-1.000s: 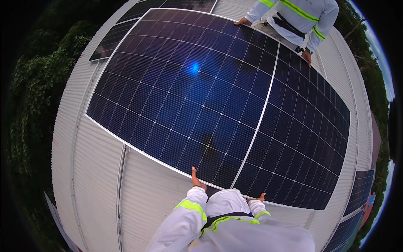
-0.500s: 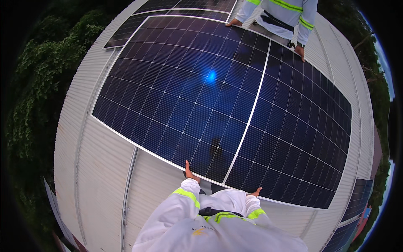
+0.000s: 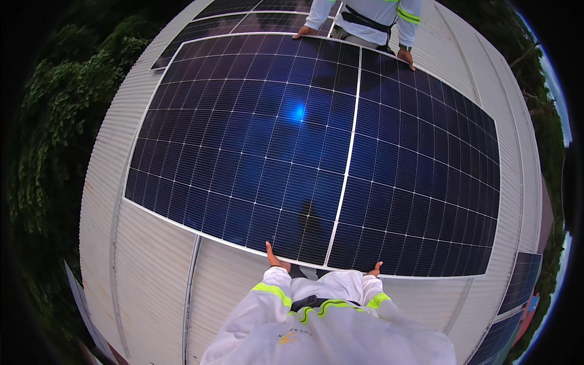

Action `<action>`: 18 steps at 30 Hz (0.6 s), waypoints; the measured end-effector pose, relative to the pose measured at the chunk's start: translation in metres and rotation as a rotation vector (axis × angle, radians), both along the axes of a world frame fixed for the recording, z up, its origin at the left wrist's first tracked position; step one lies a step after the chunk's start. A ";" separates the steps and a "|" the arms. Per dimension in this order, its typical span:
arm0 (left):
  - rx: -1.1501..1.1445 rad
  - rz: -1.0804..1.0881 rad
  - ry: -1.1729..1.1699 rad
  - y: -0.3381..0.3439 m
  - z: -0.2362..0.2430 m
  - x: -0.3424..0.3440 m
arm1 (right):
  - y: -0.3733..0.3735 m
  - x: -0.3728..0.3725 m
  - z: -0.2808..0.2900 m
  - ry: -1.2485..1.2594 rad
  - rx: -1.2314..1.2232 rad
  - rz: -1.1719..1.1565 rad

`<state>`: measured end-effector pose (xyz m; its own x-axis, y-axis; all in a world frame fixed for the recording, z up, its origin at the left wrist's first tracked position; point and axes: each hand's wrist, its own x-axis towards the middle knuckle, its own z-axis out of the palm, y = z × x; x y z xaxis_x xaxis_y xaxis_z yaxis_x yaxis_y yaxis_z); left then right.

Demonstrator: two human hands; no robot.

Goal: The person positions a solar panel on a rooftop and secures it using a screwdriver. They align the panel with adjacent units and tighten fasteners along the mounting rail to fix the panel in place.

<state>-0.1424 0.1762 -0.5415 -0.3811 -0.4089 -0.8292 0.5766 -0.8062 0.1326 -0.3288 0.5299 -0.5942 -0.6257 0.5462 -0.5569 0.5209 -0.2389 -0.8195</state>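
Head view: big dark-blue solar panel lies across the white corrugated roof, filling the centre, its near edge at 6 o'clock. Left hand and right hand both grip that near edge, fingers curled under the frame, thumbs on top. At 12 o'clock a co-worker's hands rest on the far edge.

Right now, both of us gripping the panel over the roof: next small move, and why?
Probably lower your near edge gently. Your left hand and right hand grip the solar panel at its near edge, a co-worker holds the far edge, and it lies roughly in line with the mounted panels beyond.
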 end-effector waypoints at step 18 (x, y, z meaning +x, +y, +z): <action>-0.014 0.016 -0.009 0.040 -0.017 0.018 | -0.017 0.007 0.021 0.065 -0.220 0.056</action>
<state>-0.1243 0.2159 -0.5588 -0.3672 -0.4260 -0.8268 0.5881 -0.7950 0.1485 -0.3221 0.5128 -0.5735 -0.6900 0.3797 -0.6162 0.4861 -0.3877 -0.7832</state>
